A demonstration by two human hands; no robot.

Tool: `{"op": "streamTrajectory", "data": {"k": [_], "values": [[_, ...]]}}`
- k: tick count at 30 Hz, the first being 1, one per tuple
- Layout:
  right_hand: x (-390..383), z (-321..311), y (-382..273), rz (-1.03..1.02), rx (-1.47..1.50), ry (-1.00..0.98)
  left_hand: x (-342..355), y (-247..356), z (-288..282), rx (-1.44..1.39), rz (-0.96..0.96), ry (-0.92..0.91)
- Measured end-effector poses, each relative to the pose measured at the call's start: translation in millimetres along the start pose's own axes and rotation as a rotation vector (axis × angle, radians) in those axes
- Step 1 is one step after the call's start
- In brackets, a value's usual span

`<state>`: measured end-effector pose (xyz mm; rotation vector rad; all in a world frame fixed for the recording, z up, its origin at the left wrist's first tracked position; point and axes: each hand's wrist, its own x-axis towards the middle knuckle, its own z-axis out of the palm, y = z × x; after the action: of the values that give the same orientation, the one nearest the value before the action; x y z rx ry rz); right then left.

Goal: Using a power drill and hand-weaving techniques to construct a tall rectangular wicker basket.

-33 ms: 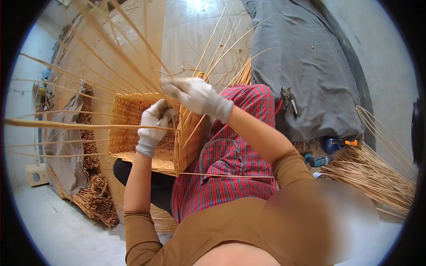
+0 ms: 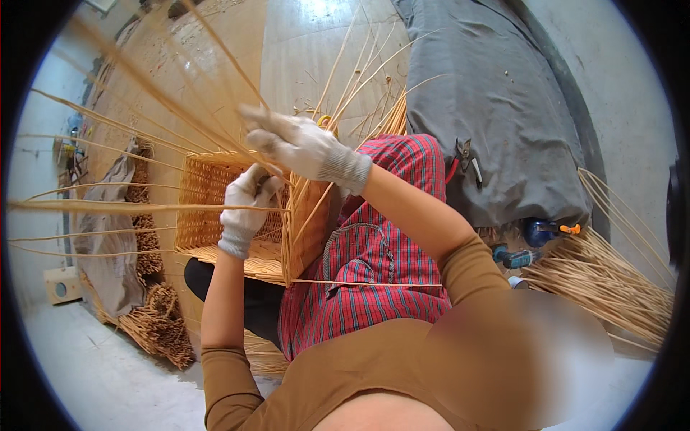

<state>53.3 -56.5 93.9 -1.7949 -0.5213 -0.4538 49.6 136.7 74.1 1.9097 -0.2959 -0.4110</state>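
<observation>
A rectangular wicker basket (image 2: 194, 190) lies tilted against my lap, its opening facing left, with long willow rods (image 2: 115, 206) fanning out from its rim. My left hand (image 2: 248, 201), in a white glove, reaches into the opening. Its fingers are curled at the far right corner, closed where a thick willow rod (image 2: 154, 86) meets the rim; the fingertips are partly hidden. Just above it, my gloved right hand (image 2: 295, 147) lies across the rods at that corner. Its fingers stretch out to the left, thumb apart, tips smeared by motion.
Red-handled pruning shears (image 2: 466, 159) rest on a grey cloth (image 2: 496, 108) at right. Below them are a blue power tool (image 2: 519, 258) and a large bundle of rods (image 2: 604, 287). More bundled sticks (image 2: 162, 327) lie at left, partly under a cloth. Loose rods spread on the floor beyond my knee.
My right hand has shifted slightly left, and its fingers are more stretched out. The thick rod beside it has swung left. My left hand has barely moved.
</observation>
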Motion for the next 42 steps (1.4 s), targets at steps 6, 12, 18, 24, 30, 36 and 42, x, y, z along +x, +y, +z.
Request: {"op": "streamTrajectory", "data": {"k": [6, 12, 18, 24, 30, 36, 42], "values": [[-22.9, 0.0, 39.9, -0.063, 0.297, 0.121, -5.7, -32.2, 7.0, -0.157, 0.067, -0.021], [-60.6, 8.0, 118.3, 0.292, 0.282, 0.461, 16.5, -60.6, -2.4, 0.367, 0.479, -0.185], [-34.5, -14.3, 112.9, 0.237, -0.842, -0.051, 28.5, -61.7, -12.6, 0.167, 0.269, -0.419], [-31.0, -8.0, 97.5, 0.078, -0.797, 0.282, 29.4, -64.5, -2.5, 0.003, 0.087, -0.350], [-32.5, -16.3, 112.3, 0.312, -0.940, -0.493, 32.1, -71.8, -4.3, -0.175, -0.005, -0.350], [-25.0, -21.0, 107.3, 0.100, -0.747, -0.344, 31.0, -73.7, -3.1, -0.054, 0.215, -0.317], [-21.7, -24.4, 106.5, 0.024, -0.556, -0.374, 23.8, -66.0, -1.4, 0.214, 0.389, -0.189]]}}
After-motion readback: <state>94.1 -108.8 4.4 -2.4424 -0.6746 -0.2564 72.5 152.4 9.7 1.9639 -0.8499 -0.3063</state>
